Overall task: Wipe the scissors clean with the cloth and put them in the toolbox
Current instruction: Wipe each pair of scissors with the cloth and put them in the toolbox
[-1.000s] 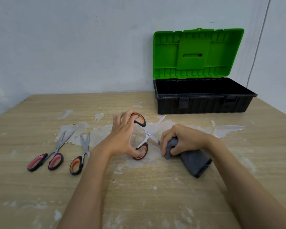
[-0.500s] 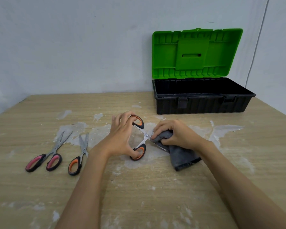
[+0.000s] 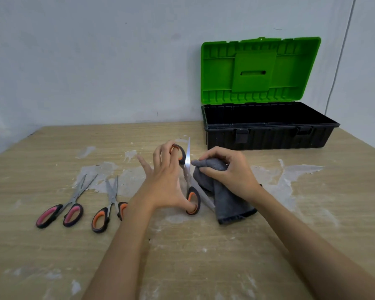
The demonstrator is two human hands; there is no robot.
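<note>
Scissors (image 3: 187,167) now upright, cloth (image 3: 210,169) alongside.

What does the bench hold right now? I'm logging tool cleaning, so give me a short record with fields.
held scissors: orange-handled scissors, blades spread open
left hand: left hand grips them, fingers through both handle loops
right hand: right hand holds the grey cloth bunched against a blade
waiting: pink-handled scissors and a second orange-handled pair lie on the table
toolbox: toolbox at the back, green lid up; no scissors visible inside
surface: white smears on the table
</note>
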